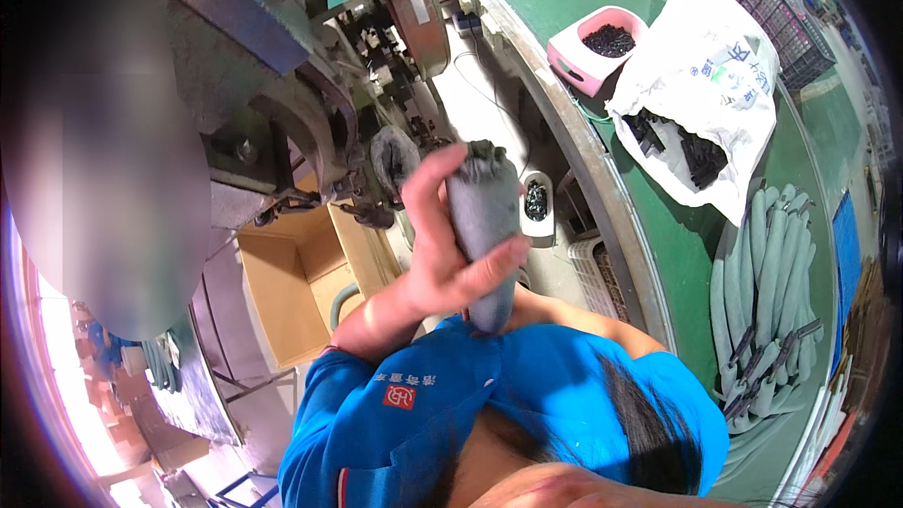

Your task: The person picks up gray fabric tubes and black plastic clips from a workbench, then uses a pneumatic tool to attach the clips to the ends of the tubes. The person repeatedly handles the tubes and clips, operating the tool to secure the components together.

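In front of my chest, my left hand [440, 259] is closed around a thick grey tube-shaped piece [484, 212], soft-looking, with a gathered dark top end. The piece stands nearly upright, slightly tilted. One finger lies along its upper left side and another crosses its front lower down. My right forearm [574, 318] comes in from the right and passes behind the tube's lower end. The tube hides my right hand, so its grip does not show.
A dark machine [282, 122] stands at the left, above an open cardboard box [301, 273]. On the green table [527, 0] are a pink bin [588, 47] of small black pieces, a white sack [696, 85] with black parts, grey tubes [767, 273] and a black crate [781, 19].
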